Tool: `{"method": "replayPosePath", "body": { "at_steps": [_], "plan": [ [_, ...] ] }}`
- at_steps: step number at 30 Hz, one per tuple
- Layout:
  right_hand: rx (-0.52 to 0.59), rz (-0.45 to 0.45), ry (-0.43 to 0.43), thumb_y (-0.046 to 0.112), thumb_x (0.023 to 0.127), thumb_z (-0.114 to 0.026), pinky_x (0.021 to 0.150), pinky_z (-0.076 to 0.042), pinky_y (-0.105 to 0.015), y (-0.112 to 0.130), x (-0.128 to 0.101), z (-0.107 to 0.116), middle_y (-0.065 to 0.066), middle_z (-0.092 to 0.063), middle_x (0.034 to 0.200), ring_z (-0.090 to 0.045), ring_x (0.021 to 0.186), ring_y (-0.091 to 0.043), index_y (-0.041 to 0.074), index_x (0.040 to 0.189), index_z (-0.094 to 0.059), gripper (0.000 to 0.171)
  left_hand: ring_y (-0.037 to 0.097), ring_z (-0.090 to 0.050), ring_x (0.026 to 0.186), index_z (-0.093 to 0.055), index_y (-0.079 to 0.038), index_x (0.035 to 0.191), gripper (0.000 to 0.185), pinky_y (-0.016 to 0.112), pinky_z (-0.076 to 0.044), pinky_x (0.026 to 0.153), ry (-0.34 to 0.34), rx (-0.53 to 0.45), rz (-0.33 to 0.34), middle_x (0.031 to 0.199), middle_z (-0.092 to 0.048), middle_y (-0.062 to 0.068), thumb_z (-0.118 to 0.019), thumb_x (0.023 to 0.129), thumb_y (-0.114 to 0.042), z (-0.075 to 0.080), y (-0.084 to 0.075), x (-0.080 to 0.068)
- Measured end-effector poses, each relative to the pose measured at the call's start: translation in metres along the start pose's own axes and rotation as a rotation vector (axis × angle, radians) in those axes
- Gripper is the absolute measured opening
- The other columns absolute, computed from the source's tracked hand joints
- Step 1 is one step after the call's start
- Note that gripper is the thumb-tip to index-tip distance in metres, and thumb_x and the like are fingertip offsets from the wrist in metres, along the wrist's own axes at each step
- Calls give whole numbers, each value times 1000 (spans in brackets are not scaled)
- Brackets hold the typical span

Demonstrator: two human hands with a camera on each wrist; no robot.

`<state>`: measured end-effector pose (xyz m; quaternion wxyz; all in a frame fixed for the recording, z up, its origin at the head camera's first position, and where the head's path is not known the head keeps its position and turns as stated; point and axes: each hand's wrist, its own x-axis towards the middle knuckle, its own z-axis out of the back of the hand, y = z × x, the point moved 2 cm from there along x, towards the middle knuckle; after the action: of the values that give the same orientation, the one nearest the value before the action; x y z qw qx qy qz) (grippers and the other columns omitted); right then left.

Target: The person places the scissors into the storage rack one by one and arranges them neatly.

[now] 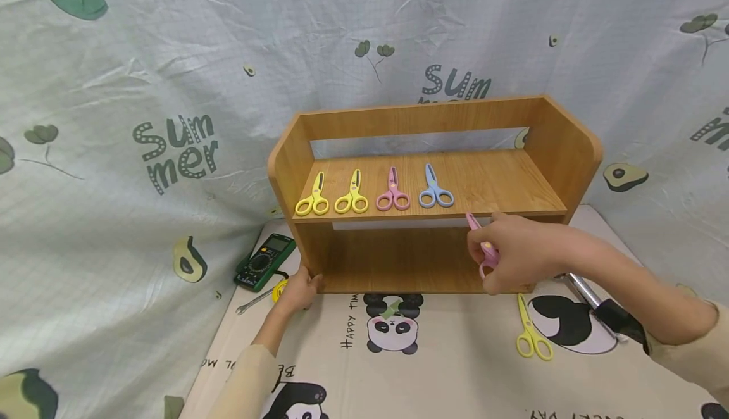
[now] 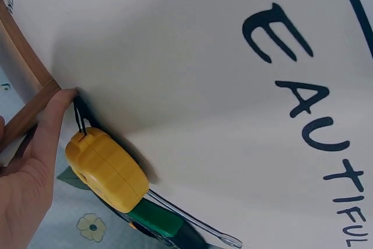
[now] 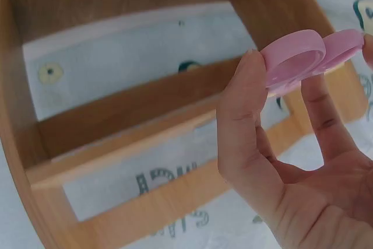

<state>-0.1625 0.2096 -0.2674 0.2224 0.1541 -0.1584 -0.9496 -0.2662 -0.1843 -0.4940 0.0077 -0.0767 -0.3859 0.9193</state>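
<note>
My right hand [image 1: 521,248] pinches pink scissors [image 1: 490,256] by their handle loops in front of the right part of a two-level wooden shelf [image 1: 495,181]. The blades point up toward the upper board's front edge; in the right wrist view, the pink loops [image 3: 291,42] sit between thumb and fingers. My left hand [image 1: 299,289] grips the lower left corner of the shelf. Along the upper board lie two yellow scissors [image 1: 355,194], another pink pair [image 1: 393,192] and a blue pair [image 1: 434,189], blades toward the back.
Yellow scissors [image 1: 527,327] lie on the table right of centre, beside a tool with a metal shaft and black grip [image 1: 621,323]. Left of the shelf are a green multimeter [image 1: 265,262], a wrench [image 1: 253,303] and a yellow tape measure [image 2: 108,170]. Printed cloth hangs behind.
</note>
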Motion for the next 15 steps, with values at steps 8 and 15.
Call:
{"method": "replayPosePath", "body": {
  "at_steps": [8,15],
  "plan": [
    [35,-12,5,15,80,-76,57,-47,-30,-6,12,37,-6,-57,87,-56,61,-15,12,99,-63,23,26,-63,85,-33,9,150,50,30,-47,63,-3,5,6,143,-55,33,-49,109,-14,-1,0,0],
    [-51,-30,-90,20,83,-74,56,-48,-32,-9,36,57,-6,-60,85,-58,61,-16,10,100,-64,22,32,-63,98,-30,5,153,51,32,-49,71,-10,12,-17,150,-52,32,-49,109,-13,-2,1,2]
  ]
}}
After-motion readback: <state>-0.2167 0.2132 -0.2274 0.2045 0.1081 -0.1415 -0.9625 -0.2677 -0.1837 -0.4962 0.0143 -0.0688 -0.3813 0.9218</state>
